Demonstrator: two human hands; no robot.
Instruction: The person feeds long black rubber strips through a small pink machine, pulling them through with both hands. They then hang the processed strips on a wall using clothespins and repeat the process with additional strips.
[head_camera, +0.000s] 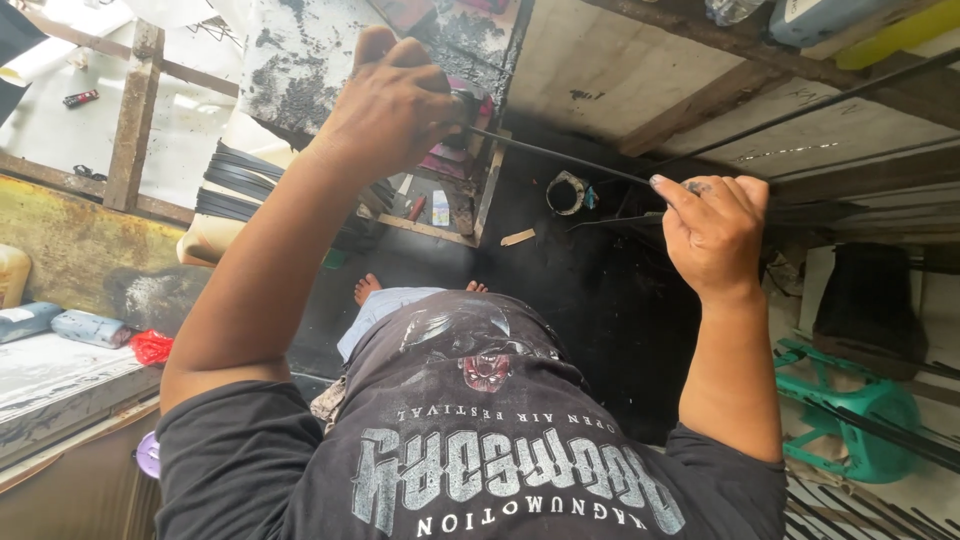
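Here's the thin black rod (560, 157), long, straight and dark, running at a slight downward slant from the left hand (385, 110) across to the right hand (712, 232). It looks slim and even along its length, matte black against the sooty floor (600, 300) below. The left hand is raised up by the blackened slab (300, 60), fingers (400, 60) curled tight around a small dark tool (470, 110) at the rod's near end; the tool itself is mostly buried in the fist, so its shape is hard to make out. The right hand sits lower, fingers (740, 195) folded in and the thumb laid along the rod, clamped on it. Whether the rod ends inside that hand or carries on behind it, I cannot tell; another dark rod (800, 110) slants away up to the right just above it. Down on the floor lies a small metal ring (567, 192), with a pale chip (518, 237) near it. Bare toes (368, 288) peek out above the black shirt (470, 440). A green plastic stool (850, 420) lies on its side at right, partly cut off.
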